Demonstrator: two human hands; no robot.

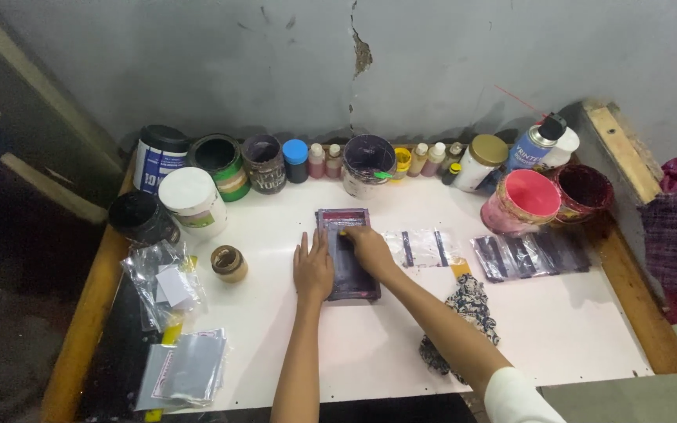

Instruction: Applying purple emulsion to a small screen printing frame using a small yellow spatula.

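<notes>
Both forearms reach forward over the white counter (401, 345) from the near edge. Left hand (313, 269): flat, palm down, fingers together and extended, pressed on the left edge of a small purple-stained screen-printing frame (346, 254) lying flat at mid-counter. Right hand (370, 247): fingers curled, resting on the frame's upper right part; whether it grips anything, cannot tell. Clear plastic sleeves with dark stripes (421, 248) lie just right of the frame. Patterned rag (468, 309) lies beside the right forearm. Ink pots (264, 162) line the wall.

L hand (313, 269) flat, fingers fwd; R hand (369, 245) palm down, curled.
</notes>
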